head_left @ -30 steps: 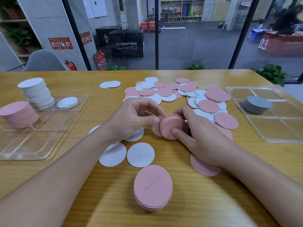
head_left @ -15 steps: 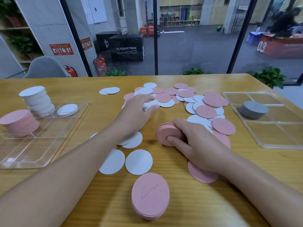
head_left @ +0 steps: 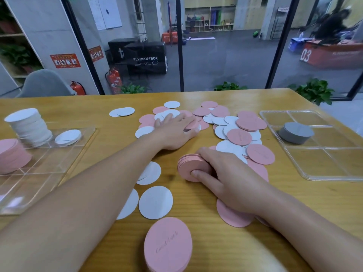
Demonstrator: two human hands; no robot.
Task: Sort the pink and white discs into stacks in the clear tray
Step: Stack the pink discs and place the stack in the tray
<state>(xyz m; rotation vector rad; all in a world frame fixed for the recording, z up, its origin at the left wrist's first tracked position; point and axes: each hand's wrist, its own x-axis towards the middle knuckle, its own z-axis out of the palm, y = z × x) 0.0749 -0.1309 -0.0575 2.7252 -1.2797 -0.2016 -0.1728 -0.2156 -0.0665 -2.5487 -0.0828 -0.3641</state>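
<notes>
Loose pink and white discs point(head_left: 233, 126) lie scattered across the middle of the wooden table. My right hand point(head_left: 229, 175) grips a small stack of pink discs point(head_left: 189, 166) tilted on edge, thumb on its face. My left hand point(head_left: 174, 130) reaches forward and lies flat, fingers spread, on the mixed discs at the pile's left. The clear tray point(head_left: 64, 160) at the left holds a tall white stack point(head_left: 29, 126), a pink stack point(head_left: 11, 154) and a single white disc point(head_left: 67, 136). Another pink stack point(head_left: 168, 245) stands near the front edge.
A second clear tray point(head_left: 334, 160) at the right holds a grey stack point(head_left: 295, 132). Three white discs point(head_left: 155, 202) lie near my left forearm and two white ones point(head_left: 121, 111) sit apart at the back. A pink disc point(head_left: 233, 214) lies under my right wrist.
My left hand let go of the pink stack and reached forward onto the scattered discs. My right hand kept the stack and stayed in place.
</notes>
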